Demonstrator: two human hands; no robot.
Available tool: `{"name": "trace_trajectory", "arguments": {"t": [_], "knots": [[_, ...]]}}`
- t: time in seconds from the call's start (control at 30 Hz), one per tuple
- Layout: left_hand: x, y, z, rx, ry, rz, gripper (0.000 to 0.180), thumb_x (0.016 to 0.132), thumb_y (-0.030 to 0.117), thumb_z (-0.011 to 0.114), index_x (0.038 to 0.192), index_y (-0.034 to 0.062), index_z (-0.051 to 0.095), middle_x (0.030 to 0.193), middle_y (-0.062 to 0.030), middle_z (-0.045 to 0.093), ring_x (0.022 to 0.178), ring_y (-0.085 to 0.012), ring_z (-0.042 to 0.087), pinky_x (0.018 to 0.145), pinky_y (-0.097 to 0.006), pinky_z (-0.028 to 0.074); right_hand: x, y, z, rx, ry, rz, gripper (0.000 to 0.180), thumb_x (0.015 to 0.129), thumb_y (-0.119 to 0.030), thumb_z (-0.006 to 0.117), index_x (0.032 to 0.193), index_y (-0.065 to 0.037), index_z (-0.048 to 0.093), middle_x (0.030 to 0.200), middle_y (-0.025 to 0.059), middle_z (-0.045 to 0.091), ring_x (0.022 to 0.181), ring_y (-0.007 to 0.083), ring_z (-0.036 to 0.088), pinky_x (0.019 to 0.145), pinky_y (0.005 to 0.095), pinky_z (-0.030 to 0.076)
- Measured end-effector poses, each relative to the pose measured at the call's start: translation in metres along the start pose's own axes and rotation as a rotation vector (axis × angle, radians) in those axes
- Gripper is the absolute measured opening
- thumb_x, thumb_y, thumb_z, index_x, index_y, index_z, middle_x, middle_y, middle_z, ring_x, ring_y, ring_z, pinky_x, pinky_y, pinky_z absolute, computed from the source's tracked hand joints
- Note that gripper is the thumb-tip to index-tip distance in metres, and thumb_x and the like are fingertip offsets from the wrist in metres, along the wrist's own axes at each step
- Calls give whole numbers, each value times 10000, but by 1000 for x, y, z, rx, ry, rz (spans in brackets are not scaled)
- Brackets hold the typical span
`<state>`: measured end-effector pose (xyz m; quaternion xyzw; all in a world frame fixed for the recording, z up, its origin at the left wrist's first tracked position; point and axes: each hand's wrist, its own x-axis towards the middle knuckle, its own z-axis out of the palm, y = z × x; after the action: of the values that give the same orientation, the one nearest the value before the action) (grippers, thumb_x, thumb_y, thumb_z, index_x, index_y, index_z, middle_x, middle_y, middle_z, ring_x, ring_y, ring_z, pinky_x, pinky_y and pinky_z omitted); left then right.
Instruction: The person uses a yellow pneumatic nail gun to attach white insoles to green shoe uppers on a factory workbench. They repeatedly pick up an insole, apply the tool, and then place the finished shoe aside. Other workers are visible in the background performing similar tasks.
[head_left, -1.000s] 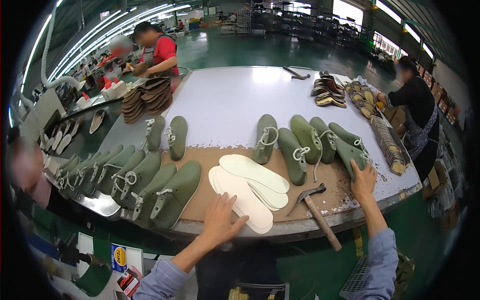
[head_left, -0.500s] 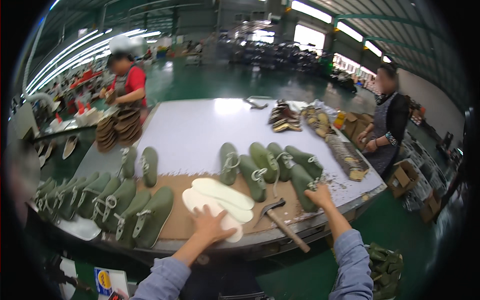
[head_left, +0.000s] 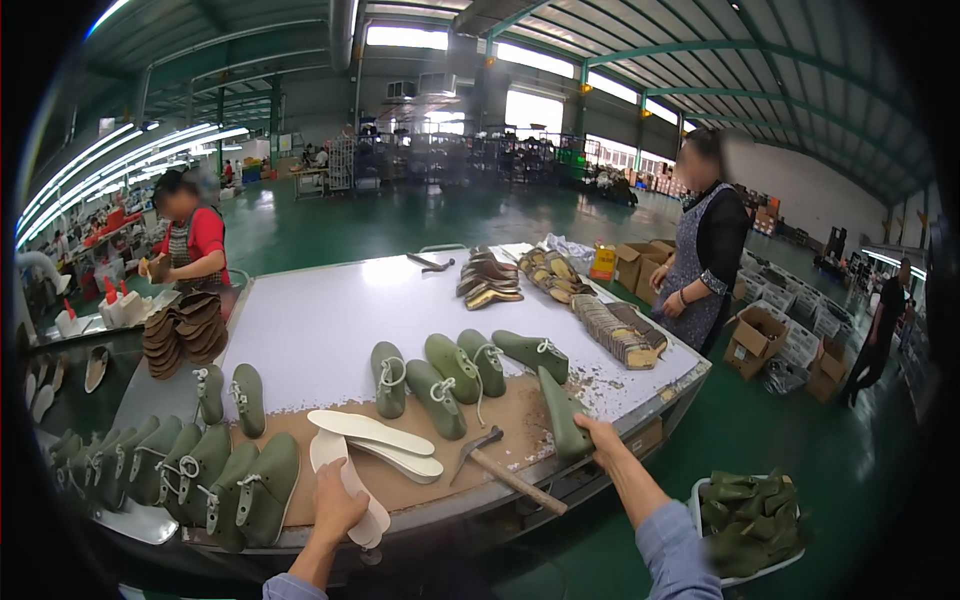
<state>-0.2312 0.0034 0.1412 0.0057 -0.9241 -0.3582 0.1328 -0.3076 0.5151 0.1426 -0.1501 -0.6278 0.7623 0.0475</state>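
My left hand (head_left: 341, 503) grips a cream insole (head_left: 330, 455) at the near table edge, thumb on one side and fingers on the other; a second one seems layered with it. Beside it, two more cream insoles (head_left: 372, 430) overlap on the brown board. On the right, my right hand (head_left: 604, 441) holds a green shoe last (head_left: 562, 415) by its near end, its narrow end tilted up. Between my hands a hammer (head_left: 515, 482) with a wooden handle lies across the table edge. Several green lasts with white laces (head_left: 437, 400) lie just beyond.
More green lasts (head_left: 265, 490) line the left edge. Stacked brown shoe parts (head_left: 612, 330) sit at the far right of the white tabletop (head_left: 330, 310). A bin of lasts (head_left: 750, 525) stands on the floor at right. Co-workers stand far left (head_left: 195, 250) and right (head_left: 705, 240).
My left hand has gone from spread flat on the insoles to gripping, turning them toward the edge. My right hand has tilted the last up and turned it. The view has shifted right and up.
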Motion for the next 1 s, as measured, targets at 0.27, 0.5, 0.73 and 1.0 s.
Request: {"name": "trace_trajectory", "arguments": {"t": [0.27, 0.5, 0.73, 1.0], "knots": [[-10, -48, 8, -357, 171, -152, 1111, 691, 236, 875, 1561, -50, 245, 1407, -311, 498, 1313, -421, 530, 1115, -497, 443, -158, 19, 46, 751, -421, -80, 638, 987, -438, 618, 1464, -33, 494, 1354, 159, 627, 1240, 372, 617, 982, 640, 519], [4, -60, 28, -371, 335, -373, 1213, 586, 242, 960, 1487, -148, 247, 1368, -281, 515, 1311, -364, 523, 1136, -458, 424, -267, 55, 94, 956, -773, 68, 706, 900, -290, 718, 1506, -79, 426, 1438, 200, 516, 1279, 373, 536, 1022, 542, 507], [-55, -9, -36, -564, 408, -168, 579, 881, 164, 762, 1360, -31, 499, 1247, -247, 663, 1174, -358, 639, 1013, -423, 491, -283, 82, 100, 594, -682, 113, 717, 910, -209, 705, 1516, 3, 384, 1387, 207, 576, 1167, 355, 626, 973, 530, 565], [-210, 29, 20, -1568, 237, -426, 681, 970, 426, 710, 1482, 27, 504, 1259, -98, 674, 1141, -289, 638, 1033, -442, 484, -342, 39, 213, -386, -829, -415, 717, 878, -109, 777, 1516, -39, 460, 1340, 167, 580, 1205, 298, 593, 1023, 395, 479]]}}
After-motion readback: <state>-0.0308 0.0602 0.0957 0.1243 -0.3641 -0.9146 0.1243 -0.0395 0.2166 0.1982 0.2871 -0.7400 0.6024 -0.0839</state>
